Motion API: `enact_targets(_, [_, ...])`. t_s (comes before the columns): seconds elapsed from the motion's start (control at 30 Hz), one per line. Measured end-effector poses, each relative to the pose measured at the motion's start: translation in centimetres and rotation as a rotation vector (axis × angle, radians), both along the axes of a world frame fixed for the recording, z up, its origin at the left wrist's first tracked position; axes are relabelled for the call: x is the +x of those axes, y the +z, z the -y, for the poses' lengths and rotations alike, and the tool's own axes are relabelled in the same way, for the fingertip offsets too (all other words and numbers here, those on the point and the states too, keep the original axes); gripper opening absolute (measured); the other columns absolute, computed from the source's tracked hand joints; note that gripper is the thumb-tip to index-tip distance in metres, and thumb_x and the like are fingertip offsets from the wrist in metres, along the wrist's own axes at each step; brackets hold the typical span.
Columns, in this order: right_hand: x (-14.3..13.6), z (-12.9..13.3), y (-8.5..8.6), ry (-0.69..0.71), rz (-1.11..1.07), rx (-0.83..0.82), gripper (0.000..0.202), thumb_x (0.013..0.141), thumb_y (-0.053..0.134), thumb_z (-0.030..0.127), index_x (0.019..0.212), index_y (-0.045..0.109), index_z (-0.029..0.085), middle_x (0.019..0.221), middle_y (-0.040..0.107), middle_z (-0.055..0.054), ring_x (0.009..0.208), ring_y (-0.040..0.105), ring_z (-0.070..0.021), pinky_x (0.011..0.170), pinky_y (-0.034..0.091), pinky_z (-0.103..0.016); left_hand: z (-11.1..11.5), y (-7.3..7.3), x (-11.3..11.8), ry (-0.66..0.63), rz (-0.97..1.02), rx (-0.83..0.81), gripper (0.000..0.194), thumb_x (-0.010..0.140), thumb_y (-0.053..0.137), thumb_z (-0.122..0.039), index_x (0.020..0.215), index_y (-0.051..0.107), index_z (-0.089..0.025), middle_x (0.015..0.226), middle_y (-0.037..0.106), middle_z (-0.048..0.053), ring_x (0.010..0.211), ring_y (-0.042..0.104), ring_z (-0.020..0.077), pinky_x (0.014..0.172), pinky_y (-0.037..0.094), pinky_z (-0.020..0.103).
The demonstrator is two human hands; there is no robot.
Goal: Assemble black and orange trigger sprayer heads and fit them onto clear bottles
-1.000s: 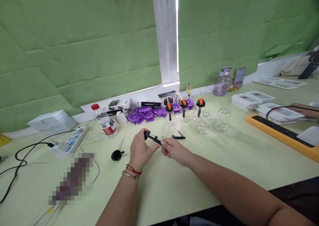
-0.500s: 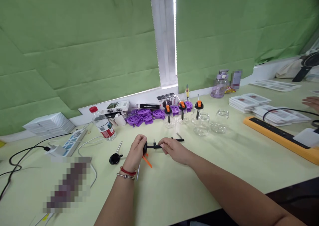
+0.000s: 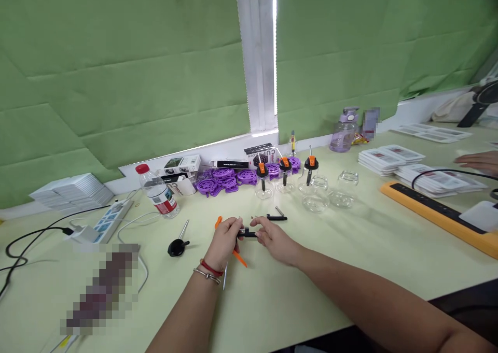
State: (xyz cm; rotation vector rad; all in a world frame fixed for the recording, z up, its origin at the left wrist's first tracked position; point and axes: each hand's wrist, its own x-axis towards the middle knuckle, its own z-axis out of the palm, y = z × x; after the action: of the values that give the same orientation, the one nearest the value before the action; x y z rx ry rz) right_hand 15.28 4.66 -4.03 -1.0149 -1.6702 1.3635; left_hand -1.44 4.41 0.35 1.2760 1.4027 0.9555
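A black and orange part [image 3: 247, 233] with a thin metal rod is gripped in my left hand [image 3: 226, 238], whose fingers are closed round its head. My right hand [image 3: 270, 234] pinches the free end of the black stem. An orange piece [image 3: 240, 259] sticks out below my left hand, and the rod points down beside my wrist. Left of my hands lies a black lid [image 3: 178, 247] with a metal rod. Just beyond my right hand are a black stick [image 3: 277, 217] and a small spring [image 3: 279, 211].
Glass jars [image 3: 315, 200] stand behind, some with black and orange tops [image 3: 286, 164]. Purple parts [image 3: 223, 179], a water bottle [image 3: 159, 195] and a power strip [image 3: 112, 221] are at left. An orange bar [image 3: 436, 215] and a person's hand [image 3: 478, 161] are at right.
My left hand has moved slightly right and turned the part, so an orange end now shows above it. The other person's hand has shifted left.
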Motion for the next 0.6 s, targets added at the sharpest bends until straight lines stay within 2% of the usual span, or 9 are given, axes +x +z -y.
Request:
enact_targets(0.13, [-0.22,0.09,-0.23,0.034,-0.006,0.026,0.017,0.089,0.042,0.033,0.103,0.046,0.025,0.067,0.040,0.004,0.057,0.035,-0.0117,0.057,0.033,-0.026,0.21,0.03,0.42,-0.027,0.031,-0.033,0.038,0.078,0.050,-0.054,0.072,0.057,-0.017,0.055,0.054,-0.003,0.036,0.045,0.0091,0.038,0.034,0.023])
enact_targets(0.27, [-0.22,0.40,0.04,0.098,-0.012,0.053,0.018,0.089,0.040,0.029,0.106,0.044,0.024,0.066,0.044,0.004,0.057,0.037,-0.0116,0.059,0.034,-0.026,0.47,0.34,0.74,-0.121,0.127,-0.071,0.036,0.078,0.052,-0.050,0.079,0.060,-0.015,0.063,0.061,0.001,0.052,0.058,0.0141,0.049,0.044,0.026])
enact_targets(0.47, [0.23,-0.04,0.03,-0.022,0.097,0.046,0.017,0.088,0.039,0.026,0.105,0.041,0.023,0.066,0.041,0.005,0.055,0.037,-0.0112,0.057,0.034,-0.025,0.18,-0.06,0.82,-0.059,0.101,-0.043,0.026,0.076,0.055,-0.042,0.069,0.055,-0.016,0.050,0.050,-0.004,0.041,0.048,0.0104,0.038,0.035,0.021])
enact_targets(0.6, [0.22,-0.25,0.15,-0.026,0.139,0.084,0.014,0.088,0.037,0.023,0.101,0.041,0.023,0.062,0.038,0.006,0.054,0.035,-0.0112,0.056,0.033,-0.025,0.19,-0.34,0.95,-0.040,0.078,-0.040,0.022,0.074,0.057,-0.039,0.078,0.061,-0.017,0.052,0.051,-0.005,0.041,0.048,0.0100,0.039,0.035,0.021])
